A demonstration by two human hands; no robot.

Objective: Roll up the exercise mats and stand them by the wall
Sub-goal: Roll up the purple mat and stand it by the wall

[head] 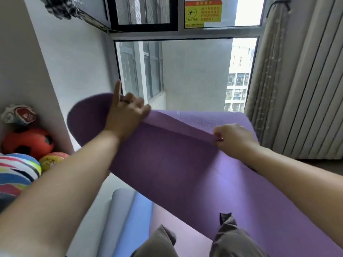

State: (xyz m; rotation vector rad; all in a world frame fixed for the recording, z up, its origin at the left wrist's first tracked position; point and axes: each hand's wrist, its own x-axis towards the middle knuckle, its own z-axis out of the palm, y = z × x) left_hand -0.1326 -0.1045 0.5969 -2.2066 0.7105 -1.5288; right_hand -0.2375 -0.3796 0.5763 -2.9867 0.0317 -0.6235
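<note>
Seen from the head camera, the purple mat (176, 164) is lifted off the floor and stretched between both hands, with its far end folded over toward the person into a flap that runs from one hand to the other. The left hand (126, 113) grips the flap's left end, its fingers curled over the fold and its index finger sticking straight up. The right hand (234, 139) pinches the flap's right end between thumb and curled fingers. The mat's rounded corner juts out past the left hand, in front of the white wall (61, 62). Below the hands the mat slopes down to the person's knees (233, 238), which are in grey trousers. Under the left forearm a blue and grey mat (128, 217) lies loosely curled lengthwise on the floor, and just beside it, on the right-hand side, is a pale pink sheet (178, 229). Well to the left of the left hand several balls are piled in a corner, among them an orange ball (27, 143) and a striped ball (16, 173). Beyond both hands is a window (185, 71) with a yellow sticker (203, 13) on the upper pane, and a pleated curtain (300, 80) hangs beyond the right hand.
</note>
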